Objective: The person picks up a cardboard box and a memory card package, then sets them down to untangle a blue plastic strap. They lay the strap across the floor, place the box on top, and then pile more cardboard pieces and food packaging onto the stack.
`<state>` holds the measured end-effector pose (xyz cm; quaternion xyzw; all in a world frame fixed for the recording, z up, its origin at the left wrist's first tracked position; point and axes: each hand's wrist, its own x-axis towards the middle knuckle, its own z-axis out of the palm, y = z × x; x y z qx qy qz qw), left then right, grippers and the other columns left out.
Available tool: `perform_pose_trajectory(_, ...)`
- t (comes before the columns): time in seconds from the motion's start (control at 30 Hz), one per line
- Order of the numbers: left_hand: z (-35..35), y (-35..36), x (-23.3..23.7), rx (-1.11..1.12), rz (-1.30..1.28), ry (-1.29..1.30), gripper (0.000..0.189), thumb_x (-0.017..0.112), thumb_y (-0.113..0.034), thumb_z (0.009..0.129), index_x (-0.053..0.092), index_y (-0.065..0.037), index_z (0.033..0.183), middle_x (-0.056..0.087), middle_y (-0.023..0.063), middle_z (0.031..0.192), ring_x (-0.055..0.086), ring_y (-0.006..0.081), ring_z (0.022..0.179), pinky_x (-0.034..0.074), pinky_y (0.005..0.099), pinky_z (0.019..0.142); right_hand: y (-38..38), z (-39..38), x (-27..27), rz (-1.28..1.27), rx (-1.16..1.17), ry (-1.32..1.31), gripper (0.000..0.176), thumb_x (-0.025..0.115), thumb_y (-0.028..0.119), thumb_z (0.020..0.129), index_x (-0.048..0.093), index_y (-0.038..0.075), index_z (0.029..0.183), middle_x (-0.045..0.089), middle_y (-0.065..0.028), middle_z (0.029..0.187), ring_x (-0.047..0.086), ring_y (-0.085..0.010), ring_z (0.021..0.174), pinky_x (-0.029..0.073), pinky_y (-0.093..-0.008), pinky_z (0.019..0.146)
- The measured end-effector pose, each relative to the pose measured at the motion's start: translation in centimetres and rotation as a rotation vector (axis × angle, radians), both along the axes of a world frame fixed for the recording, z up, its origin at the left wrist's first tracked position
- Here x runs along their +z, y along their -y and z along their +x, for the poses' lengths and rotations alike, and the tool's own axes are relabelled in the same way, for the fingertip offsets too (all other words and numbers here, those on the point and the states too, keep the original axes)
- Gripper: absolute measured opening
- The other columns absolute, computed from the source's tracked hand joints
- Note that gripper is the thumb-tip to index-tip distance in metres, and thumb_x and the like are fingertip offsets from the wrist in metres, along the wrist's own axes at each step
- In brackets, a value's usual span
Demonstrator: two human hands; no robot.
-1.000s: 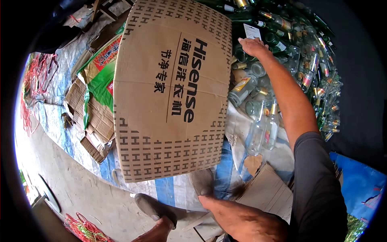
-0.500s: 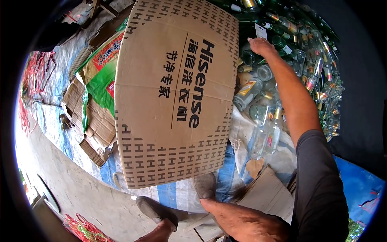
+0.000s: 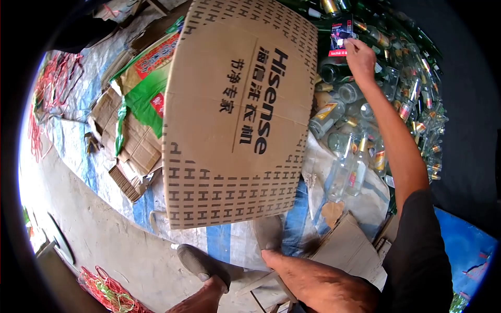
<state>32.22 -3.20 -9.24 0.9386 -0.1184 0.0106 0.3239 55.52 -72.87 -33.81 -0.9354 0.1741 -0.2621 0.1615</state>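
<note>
My right hand (image 3: 361,60) pinches a small black and red SanDisk package (image 3: 340,32) by its right edge, above the bottle pile. The package faces up with its printed side showing. Just left of this hand stands a large brown Hisense carton (image 3: 219,141), its printed panel turned toward me. Clear glass bottles (image 3: 342,175) lie below the forearm, and green bottles (image 3: 334,72) are close under the package. My left hand is outside the picture.
Flattened cardboard (image 3: 138,151) and a green and red printed sack (image 3: 146,104) lie left of the carton on a blue-and-white striped tarp (image 3: 219,242). Red plastic strapping (image 3: 107,289) is heaped at lower left. A blue panel (image 3: 464,245) stands at right.
The package in my right hand has turned from a pale, edge-like face to its black and red printed face. The whole scene has shifted slightly right in view.
</note>
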Motion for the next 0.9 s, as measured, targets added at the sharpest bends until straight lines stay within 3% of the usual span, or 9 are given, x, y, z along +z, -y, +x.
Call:
perform_pose_trajectory(0.1, 1.3, -1.7, 0.4, 0.098, -0.257, -0.13, 0.047, 0.066, -0.042, 0.096, 0.072, 0.004, 0.105, 0.072, 0.0221, 0.096, 0.068, 0.0374, 0.097, 0.049, 0.0529, 0.1, -11.2, -3.1, 4.7, 0.438, 0.121, 0.207, 0.026, 0.069, 0.018, 0.099, 0.076, -0.002, 0.114, 0.079, -0.0089, 0.1, 0.069, -0.0108, 0.086, 0.054, -0.025, 0.078)
perform_pose_trajectory(0.17, 4.3, -1.3, -0.5, 0.248, -0.499, -0.37, 0.048, 0.065, -0.043, 0.097, 0.072, 0.003, 0.105, 0.072, 0.0222, 0.097, 0.068, 0.0376, 0.098, 0.049, 0.0533, 0.101, -18.8, -6.1, 7.4, 0.612, 0.229, 0.236, 0.022, 0.068, 0.013, 0.1, 0.076, -0.001, 0.115, 0.078, -0.0066, 0.103, 0.069, -0.0091, 0.09, 0.055, -0.0235, 0.079)
perform_pose_trajectory(0.23, 8.0, 1.0, -3.2, 0.347, -0.518, -0.644, 0.04, 0.072, -0.021, 0.085, 0.067, 0.007, 0.112, 0.071, 0.0173, 0.115, 0.067, 0.0221, 0.09, 0.054, 0.0354, 0.083, -26.9, -9.2, 8.7, 0.97, 0.321, 0.231, 0.02, 0.069, 0.013, 0.099, 0.076, 0.001, 0.115, 0.078, -0.0094, 0.104, 0.07, -0.0114, 0.092, 0.056, -0.0239, 0.082)
perform_pose_trajectory(0.3, 10.1, 4.2, -8.2, 0.159, -0.588, -0.598, 0.054, 0.065, -0.031, 0.094, 0.06, 0.005, 0.134, 0.068, 0.0182, 0.121, 0.062, 0.015, 0.082, 0.051, 0.0323, 0.077, -33.5, -12.1, 10.2, 0.998, 0.516, 0.118, 0.016, 0.07, 0.007, 0.098, 0.076, 0.001, 0.111, 0.076, -0.0107, 0.107, 0.07, -0.0115, 0.091, 0.058, -0.025, 0.08)
perform_pose_trajectory(0.47, 9.8, 7.8, -14.5, 0.314, -1.042, -0.635, 0.02, 0.072, -0.015, 0.099, 0.065, -0.002, 0.112, 0.075, 0.0075, 0.098, 0.071, 0.0146, 0.086, 0.059, 0.0305, 0.081, -41.7, -15.4, 8.3, 1.102, 0.791, -0.162, 0.014, 0.069, 0.002, 0.097, 0.074, -0.001, 0.11, 0.072, -0.008, 0.1, 0.068, -0.0114, 0.088, 0.056, -0.0253, 0.075)
perform_pose_trajectory(0.57, 8.9, 5.4, -17.3, 0.324, -0.983, -0.529, 0.021, 0.072, -0.015, 0.099, 0.065, -0.002, 0.114, 0.075, 0.0083, 0.099, 0.072, 0.0147, 0.086, 0.061, 0.0318, 0.081, -42.9, -14.8, 6.5, 1.212, 0.794, -0.167, 0.02, 0.065, 0.003, 0.097, 0.071, 0.0, 0.116, 0.066, -0.0112, 0.108, 0.069, -0.0149, 0.09, 0.056, -0.0276, 0.074)
perform_pose_trajectory(0.7, 8.3, 2.4, -20.9, 0.495, -0.972, -0.48, 0.021, 0.067, -0.02, 0.102, 0.068, -0.002, 0.111, 0.075, 0.0081, 0.101, 0.071, 0.0148, 0.09, 0.06, 0.0308, 0.083, -43.7, -10.8, 6.5, 0.247, 0.941, -0.188, 0.03, 0.068, 0.002, 0.09, 0.069, 0.001, 0.12, 0.059, -0.015, 0.125, 0.067, -0.0309, 0.104, 0.058, -0.0355, 0.085)
perform_pose_trajectory(0.77, 8.3, 1.4, -22.0, 0.51, -0.873, -0.464, 0.023, 0.067, -0.022, 0.103, 0.067, -0.001, 0.112, 0.075, 0.0089, 0.1, 0.071, 0.0148, 0.09, 0.059, 0.0308, 0.084, -44.5, -8.6, 5.3, 0.068, 1.011, -0.231, 0.022, 0.073, 0.016, 0.091, 0.069, 0.003, 0.107, 0.06, -0.013, 0.122, 0.068, -0.0327, 0.1, 0.056, -0.044, 0.089)
perform_pose_trajectory(0.9, 9.9, 0.3, -22.7, 0.512, -0.847, -0.403, 0.025, 0.067, -0.023, 0.102, 0.066, -0.001, 0.113, 0.075, 0.0103, 0.101, 0.072, 0.0152, 0.089, 0.059, 0.0306, 0.083, -44.9, -6.7, 3.3, -0.124, 1.015, -0.267, 0.019, 0.075, 0.025, 0.089, 0.067, 0.008, 0.089, 0.061, -0.0095, 0.099, 0.069, -0.0278, 0.087, 0.054, -0.0423, 0.075)
